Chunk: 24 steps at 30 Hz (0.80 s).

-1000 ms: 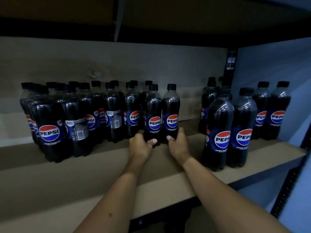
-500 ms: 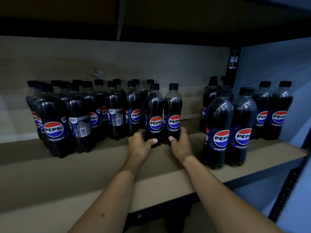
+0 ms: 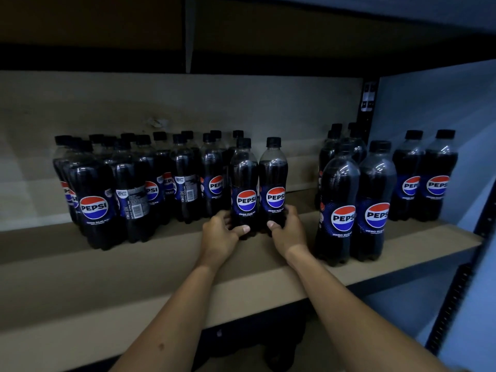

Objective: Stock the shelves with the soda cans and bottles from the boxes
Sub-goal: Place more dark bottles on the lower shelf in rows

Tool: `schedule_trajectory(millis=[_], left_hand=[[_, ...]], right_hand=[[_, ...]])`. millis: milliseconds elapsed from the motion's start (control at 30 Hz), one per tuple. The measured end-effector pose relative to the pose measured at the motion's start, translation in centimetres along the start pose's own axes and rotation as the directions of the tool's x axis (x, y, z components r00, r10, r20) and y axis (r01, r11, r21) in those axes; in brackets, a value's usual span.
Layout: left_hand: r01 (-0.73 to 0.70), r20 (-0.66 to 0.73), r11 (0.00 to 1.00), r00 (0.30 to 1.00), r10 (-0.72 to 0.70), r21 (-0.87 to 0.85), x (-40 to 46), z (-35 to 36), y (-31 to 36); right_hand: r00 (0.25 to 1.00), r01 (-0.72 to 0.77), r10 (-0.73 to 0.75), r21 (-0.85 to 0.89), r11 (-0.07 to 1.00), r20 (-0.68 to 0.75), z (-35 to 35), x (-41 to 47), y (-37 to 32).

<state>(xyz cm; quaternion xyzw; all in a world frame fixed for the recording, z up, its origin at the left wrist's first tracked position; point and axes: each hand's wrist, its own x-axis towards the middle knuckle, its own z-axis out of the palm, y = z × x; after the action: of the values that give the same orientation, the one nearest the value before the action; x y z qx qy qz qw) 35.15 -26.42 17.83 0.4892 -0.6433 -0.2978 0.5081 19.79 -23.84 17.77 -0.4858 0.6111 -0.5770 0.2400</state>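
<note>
Two dark Pepsi Zero Sugar bottles stand upright side by side on the wooden shelf [image 3: 139, 285], labels facing me. My left hand [image 3: 218, 237] wraps the base of the left bottle [image 3: 244, 181]. My right hand [image 3: 288, 233] wraps the base of the right bottle [image 3: 274, 175]. Both bottles rest on the shelf, next to a large group of the same bottles [image 3: 128, 189] on the left.
Another cluster of Pepsi bottles [image 3: 357, 205] stands on the right of the shelf, with two more [image 3: 425, 178] further right. A gap of bare shelf lies between the clusters. The upper shelf [image 3: 241, 36] hangs overhead. A black metal upright [image 3: 456, 304] runs down the right side.
The view has shifted slightly right and down. My hands keep their hold on the two bottles' bases; the bottles stay in nearly the same spot on the shelf.
</note>
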Motion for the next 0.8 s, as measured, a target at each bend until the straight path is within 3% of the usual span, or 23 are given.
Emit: schedule_trajectory(millis=[800], left_hand=[[-0.011,-0.007,0.999,1.0,0.012,0.043,-1.0,-0.6,-0.2]], right_hand=[[1.0,-0.014,0.014,0.02,1.0,0.006,-0.2,-0.4,0.0]])
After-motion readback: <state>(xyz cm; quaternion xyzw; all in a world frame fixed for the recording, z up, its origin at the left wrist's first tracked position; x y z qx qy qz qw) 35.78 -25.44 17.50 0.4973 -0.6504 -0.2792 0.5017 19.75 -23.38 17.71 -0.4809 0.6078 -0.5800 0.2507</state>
